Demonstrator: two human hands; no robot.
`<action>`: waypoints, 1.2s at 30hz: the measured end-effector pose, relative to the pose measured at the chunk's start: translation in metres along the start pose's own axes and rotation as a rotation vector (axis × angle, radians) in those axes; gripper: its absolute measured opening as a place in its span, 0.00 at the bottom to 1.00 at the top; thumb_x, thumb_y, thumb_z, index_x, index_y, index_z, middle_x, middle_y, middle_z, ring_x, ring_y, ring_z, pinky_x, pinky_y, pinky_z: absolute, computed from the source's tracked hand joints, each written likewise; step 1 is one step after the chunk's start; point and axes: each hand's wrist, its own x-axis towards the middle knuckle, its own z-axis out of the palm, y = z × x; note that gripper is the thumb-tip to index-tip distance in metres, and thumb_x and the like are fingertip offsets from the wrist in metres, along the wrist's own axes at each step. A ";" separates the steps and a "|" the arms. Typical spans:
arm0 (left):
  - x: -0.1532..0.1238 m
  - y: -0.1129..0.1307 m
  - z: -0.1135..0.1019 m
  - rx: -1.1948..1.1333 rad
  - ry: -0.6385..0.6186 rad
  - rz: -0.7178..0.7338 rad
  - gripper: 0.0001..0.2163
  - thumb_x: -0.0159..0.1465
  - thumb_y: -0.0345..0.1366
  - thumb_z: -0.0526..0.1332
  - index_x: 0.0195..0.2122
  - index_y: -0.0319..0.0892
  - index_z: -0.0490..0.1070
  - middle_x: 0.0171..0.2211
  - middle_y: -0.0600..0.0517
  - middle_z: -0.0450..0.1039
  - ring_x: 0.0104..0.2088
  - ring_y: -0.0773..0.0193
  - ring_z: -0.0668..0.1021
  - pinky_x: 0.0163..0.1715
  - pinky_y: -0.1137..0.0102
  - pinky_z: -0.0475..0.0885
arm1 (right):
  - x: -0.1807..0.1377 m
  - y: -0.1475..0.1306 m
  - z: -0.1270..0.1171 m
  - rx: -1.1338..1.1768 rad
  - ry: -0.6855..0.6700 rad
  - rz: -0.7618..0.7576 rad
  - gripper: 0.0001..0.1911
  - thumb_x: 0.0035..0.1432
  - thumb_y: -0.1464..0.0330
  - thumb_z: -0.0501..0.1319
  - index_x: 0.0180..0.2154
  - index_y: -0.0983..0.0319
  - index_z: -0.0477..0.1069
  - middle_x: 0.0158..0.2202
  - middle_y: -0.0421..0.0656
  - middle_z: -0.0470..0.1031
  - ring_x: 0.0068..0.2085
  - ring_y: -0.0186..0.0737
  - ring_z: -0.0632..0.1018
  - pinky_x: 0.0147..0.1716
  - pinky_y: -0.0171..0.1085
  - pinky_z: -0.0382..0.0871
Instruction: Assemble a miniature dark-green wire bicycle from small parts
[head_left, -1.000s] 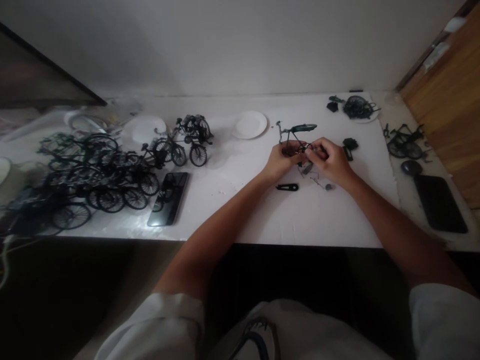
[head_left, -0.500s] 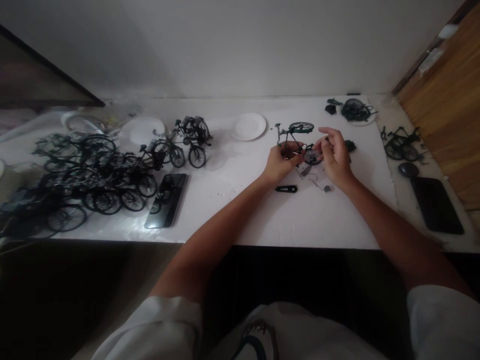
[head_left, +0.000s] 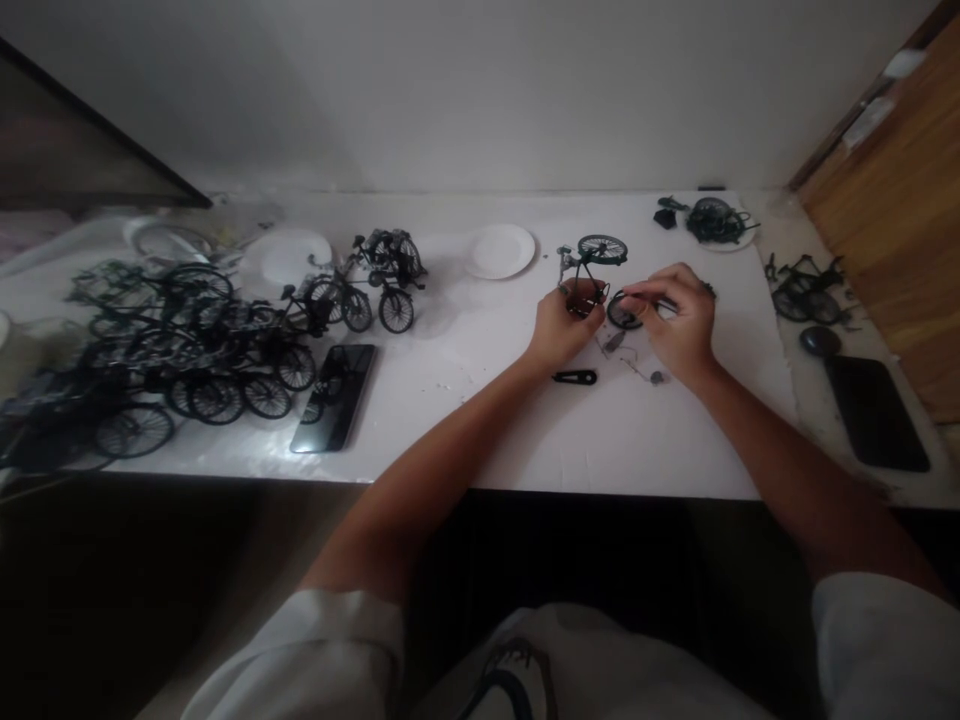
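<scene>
a small black piece is lying nearest, below the fingers of the left hand. thin metal bits are lying between the two sets of fingers, slightly nearer. the left fingers are curling around a toy bike, which is sticking out beyond them. the right hand is holding thumb and forefinger nearly together beside a wheel; whether they are pinching anything isn't clear. the bike is probably feeling light and stiff, with fragile spokes, so its frame is looking like the safer hold. a white plate is sitting beyond, left of the fingers.
</scene>
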 end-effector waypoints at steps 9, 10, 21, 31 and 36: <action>-0.001 0.000 0.001 0.038 0.052 0.000 0.12 0.63 0.28 0.68 0.48 0.41 0.78 0.43 0.47 0.85 0.36 0.67 0.81 0.38 0.69 0.76 | -0.008 0.005 0.003 0.070 0.019 0.132 0.20 0.63 0.48 0.74 0.38 0.56 0.75 0.37 0.41 0.80 0.38 0.41 0.81 0.33 0.39 0.74; -0.001 0.000 0.001 0.039 0.052 -0.002 0.12 0.63 0.28 0.68 0.48 0.41 0.78 0.43 0.47 0.85 0.36 0.67 0.81 0.39 0.69 0.76 | -0.008 0.005 0.003 0.061 0.020 0.136 0.19 0.63 0.48 0.73 0.38 0.56 0.76 0.37 0.41 0.80 0.38 0.41 0.81 0.33 0.39 0.74; 0.002 -0.002 0.000 -0.003 0.048 -0.018 0.12 0.62 0.28 0.69 0.48 0.41 0.79 0.44 0.47 0.84 0.36 0.66 0.81 0.38 0.69 0.76 | -0.007 0.006 0.004 0.009 0.011 0.149 0.21 0.64 0.47 0.72 0.38 0.56 0.76 0.36 0.42 0.81 0.39 0.42 0.82 0.33 0.40 0.75; 0.002 -0.004 0.001 -0.007 0.037 -0.030 0.11 0.64 0.29 0.69 0.47 0.41 0.78 0.44 0.47 0.83 0.36 0.66 0.81 0.38 0.68 0.76 | -0.007 0.006 0.004 0.031 0.030 0.129 0.20 0.64 0.48 0.72 0.38 0.56 0.76 0.36 0.41 0.81 0.39 0.41 0.82 0.32 0.39 0.74; 0.003 -0.007 0.001 -0.008 0.039 -0.029 0.11 0.64 0.29 0.69 0.47 0.41 0.79 0.44 0.47 0.83 0.37 0.66 0.81 0.39 0.68 0.76 | -0.007 0.006 0.004 0.041 0.035 0.121 0.19 0.64 0.48 0.72 0.37 0.57 0.76 0.36 0.41 0.81 0.38 0.40 0.82 0.32 0.39 0.74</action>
